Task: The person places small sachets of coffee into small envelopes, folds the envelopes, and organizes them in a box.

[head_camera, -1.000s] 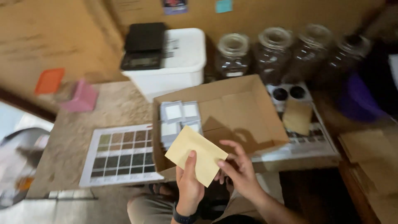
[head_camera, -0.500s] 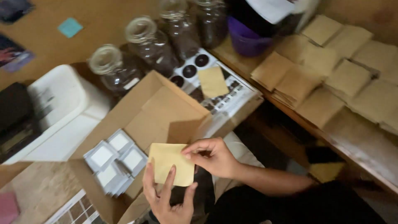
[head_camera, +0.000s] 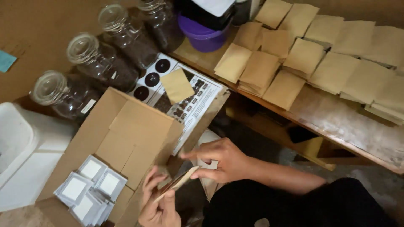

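Observation:
Both of my hands hold one flat tan paper pouch (head_camera: pixel 180 182) edge-on at the bottom centre. My left hand (head_camera: pixel 158 201) grips its lower end and my right hand (head_camera: pixel 221 160) pinches its upper end. Just to the left is an open cardboard box (head_camera: pixel 126 138) with several small silver-and-white sachets (head_camera: pixel 90 187) in its lower corner. Many more tan pouches (head_camera: pixel 307 54) lie spread and stacked on the wooden bench (head_camera: pixel 349 126) at the upper right.
Three glass jars (head_camera: pixel 101 59) of dark contents stand at the upper left. A sheet of black round stickers (head_camera: pixel 189 101) carries another tan pouch (head_camera: pixel 176 85). A purple bowl (head_camera: pixel 202 35) sits at the top and a white plastic bin (head_camera: pixel 21 159) at the far left.
The view has swung right and down, bringing the bench of pouches into sight. The pouch in my hands has turned from facing me to nearly edge-on, and sits lower.

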